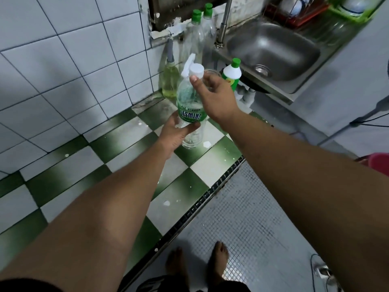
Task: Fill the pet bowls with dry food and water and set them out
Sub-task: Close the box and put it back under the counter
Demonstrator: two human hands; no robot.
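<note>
water bottle (pixel 190 106): roughly upright, long axis vertical with a slight lean. white cap (pixel 196 70) on top, pointing up and away toward the back wall; base down, toward the person. Green label faces the camera.

Location: over the green-and-white checkered counter (pixel 126 148), near its back corner, left of the sink (pixel 273 51). Base is low over the tiles (can't tell if it touches them).

left hand (pixel 174 133): comes in from below, wrapped round the lower body of the bottle just under the label, fingers curled round the far side, forearm stretched out straight.

right hand (pixel 214 95): reaches in from the right at neck height, thumb against the cap's lower edge, fingers curled behind it, so gripping the cap. Back of the hand faces the camera.

Nearby: two clear green-capped bottles (pixel 195 34) against the wall behind, a bottle of yellow liquid (pixel 170 81) just left of them, a white-and-green bottle (pixel 231 74) at the sink's edge. faucet (pixel 223 28) stands at the sink's back left corner, dish rack (pixel 294 15) beyond the basin.
</note>
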